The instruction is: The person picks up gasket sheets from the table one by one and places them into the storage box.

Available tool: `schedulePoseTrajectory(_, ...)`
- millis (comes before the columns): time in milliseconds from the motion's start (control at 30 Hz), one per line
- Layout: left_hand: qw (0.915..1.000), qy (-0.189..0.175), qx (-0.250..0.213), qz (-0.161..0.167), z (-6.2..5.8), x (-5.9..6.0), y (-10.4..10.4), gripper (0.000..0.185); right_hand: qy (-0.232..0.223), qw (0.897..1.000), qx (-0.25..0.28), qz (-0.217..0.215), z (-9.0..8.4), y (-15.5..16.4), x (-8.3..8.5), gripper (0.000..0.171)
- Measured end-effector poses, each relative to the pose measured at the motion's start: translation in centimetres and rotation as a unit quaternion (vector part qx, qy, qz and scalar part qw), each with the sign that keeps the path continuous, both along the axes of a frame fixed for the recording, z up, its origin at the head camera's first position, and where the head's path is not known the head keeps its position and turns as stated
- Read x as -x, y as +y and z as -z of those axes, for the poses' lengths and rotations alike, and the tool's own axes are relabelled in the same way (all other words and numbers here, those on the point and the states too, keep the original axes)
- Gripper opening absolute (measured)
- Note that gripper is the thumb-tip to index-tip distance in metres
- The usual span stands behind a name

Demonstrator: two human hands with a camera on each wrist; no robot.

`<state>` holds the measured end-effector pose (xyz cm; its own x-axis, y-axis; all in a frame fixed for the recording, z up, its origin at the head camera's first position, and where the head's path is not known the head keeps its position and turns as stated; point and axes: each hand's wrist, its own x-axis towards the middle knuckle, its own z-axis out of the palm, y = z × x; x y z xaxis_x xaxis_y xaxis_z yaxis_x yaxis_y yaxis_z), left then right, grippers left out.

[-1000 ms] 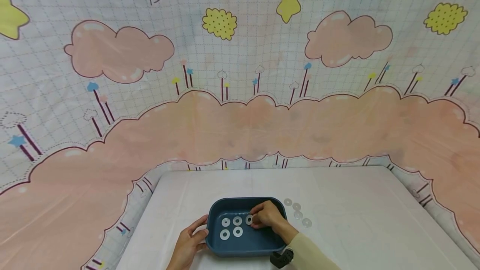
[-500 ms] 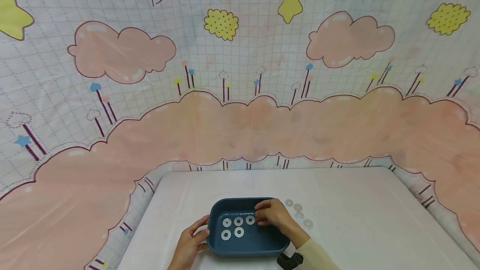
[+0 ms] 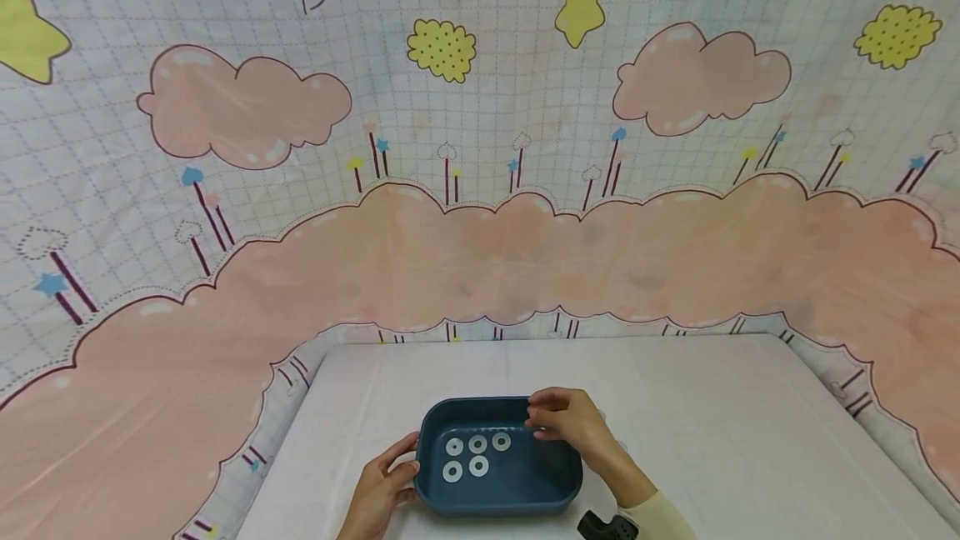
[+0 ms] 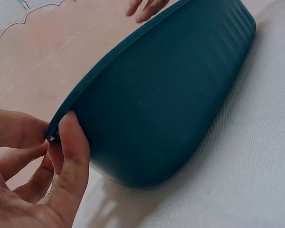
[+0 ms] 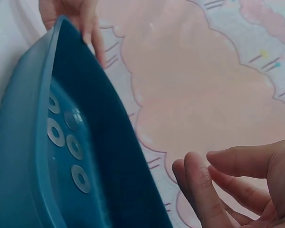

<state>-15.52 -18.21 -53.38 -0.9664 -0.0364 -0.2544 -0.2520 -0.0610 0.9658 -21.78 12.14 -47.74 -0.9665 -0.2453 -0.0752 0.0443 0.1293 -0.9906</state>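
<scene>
**Five washers in the tray, right hand empty above the rim**

The dark blue tray point(image 3: 498, 486) sits on the white-covered table point(image 3: 720, 423) just in front of you, its long axis running left to right across your view, open side up. Five flat metal washers point(image 3: 477, 443) lie on its floor toward the left half — three in a back row, two in front — each flat, hole upward, none overlapping as far as the head view shows.

Your left hand point(image 3: 378, 486) grips the tray's left end, thumb hooked over the rim and fingers point(image 4: 69, 161) curled against the outer wall, steadying it. Your right hand point(image 3: 570, 422) hovers over the tray's back right corner, fingers point(image 5: 202, 190) loosely bent and narrow, holding nothing that the wrist view shows.

I judge you to be between placements: one washer is down and the hand is free. In this frame your right hand hides the table just right of the tray, so I cannot tell whether more washers wait there. If they do, the next move calls for a fine pinch — thin discs lying flat give little edge to catch — and for a spot beside the back row, clear of the others.
</scene>
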Motion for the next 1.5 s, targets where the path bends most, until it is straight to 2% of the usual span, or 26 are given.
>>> schedulePoseTrajectory(200, 1.0, 0.0, -0.002, 0.005, 0.1, -0.1, 0.0, 0.056, 0.005, 1.0, 0.017, 0.014, -0.7, 1.5, -0.6, 0.033)
schedulePoseTrajectory(400, 0.9999, 0.0, -0.003, 0.01, 0.0, -0.2, -0.1, 0.056, 0.013, 0.999, 0.007, 0.037, -0.6, 2.9, -0.9, 0.032)
schedulePoseTrajectory(800, 0.9998, -0.009, 0.007, 0.014, 0.3, 0.0, -0.3, 0.056, -0.001, 0.991, -0.034, 0.129, 0.8, 5.6, -1.3, 0.025)
schedulePoseTrajectory(1267, 0.9999, -0.004, 0.006, 0.01, 0.3, 0.0, -0.2, 0.056, 0.027, 0.988, -0.091, 0.126, 1.9, 9.1, -1.4, 0.033)
schedulePoseTrajectory(1500, 0.9999, 0.002, -0.002, 0.013, 0.1, 0.1, -0.2, 0.056, 0.044, 0.981, -0.142, 0.128, 2.9, 10.4, -0.8, 0.033)
